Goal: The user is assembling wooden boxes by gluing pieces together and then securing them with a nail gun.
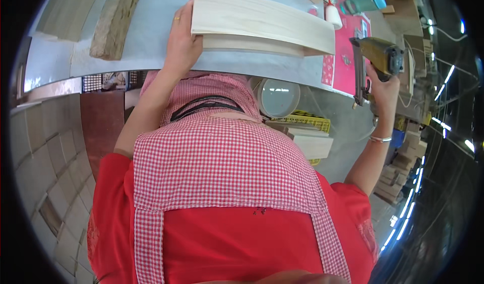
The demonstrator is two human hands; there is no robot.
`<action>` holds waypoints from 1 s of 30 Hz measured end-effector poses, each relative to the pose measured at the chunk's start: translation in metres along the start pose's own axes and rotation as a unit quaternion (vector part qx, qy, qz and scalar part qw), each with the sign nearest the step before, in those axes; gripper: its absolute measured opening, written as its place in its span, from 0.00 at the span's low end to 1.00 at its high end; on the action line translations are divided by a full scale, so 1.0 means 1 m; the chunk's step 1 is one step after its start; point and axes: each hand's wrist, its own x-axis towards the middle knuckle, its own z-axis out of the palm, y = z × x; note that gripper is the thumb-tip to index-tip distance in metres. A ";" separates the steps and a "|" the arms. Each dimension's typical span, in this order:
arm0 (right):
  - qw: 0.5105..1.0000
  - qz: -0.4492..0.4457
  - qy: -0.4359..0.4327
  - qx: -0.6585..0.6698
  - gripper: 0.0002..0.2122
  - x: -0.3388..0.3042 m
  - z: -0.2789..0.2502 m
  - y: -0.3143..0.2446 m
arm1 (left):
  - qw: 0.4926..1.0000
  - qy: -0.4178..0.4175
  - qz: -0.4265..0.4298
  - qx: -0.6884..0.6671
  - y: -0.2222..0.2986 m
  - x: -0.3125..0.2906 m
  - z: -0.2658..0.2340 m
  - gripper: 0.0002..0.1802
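A pale wooden box frame made of thin boards lies across the work table, its long side toward me. My left hand is closed round its left end, fingers behind the wood and a ring on one finger. Off the frame's right end, my right hand grips the handle of a nail gun with a dark yellowish body. The gun's long dark magazine points down toward the table's edge, apart from the frame. A bracelet sits on my right wrist.
A rough wooden block and wide boards lie at the left. At right are a pink mat, a white glue bottle and a teal bottle. Below the table stand a round tub and stacked boards.
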 end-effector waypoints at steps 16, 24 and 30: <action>0.959 0.077 -0.045 -0.270 0.34 -0.004 0.141 0.178 | 0.871 -0.296 -0.383 0.078 -0.033 0.112 -0.082 0.26; 0.950 -0.015 0.046 -0.310 0.29 -0.012 0.152 0.166 | 0.854 -0.294 -0.428 0.028 -0.039 0.105 -0.092 0.33; 0.982 -0.055 0.017 0.180 0.17 -0.021 0.171 0.067 | 0.840 -0.061 -0.465 -0.272 -0.027 0.050 -0.102 0.37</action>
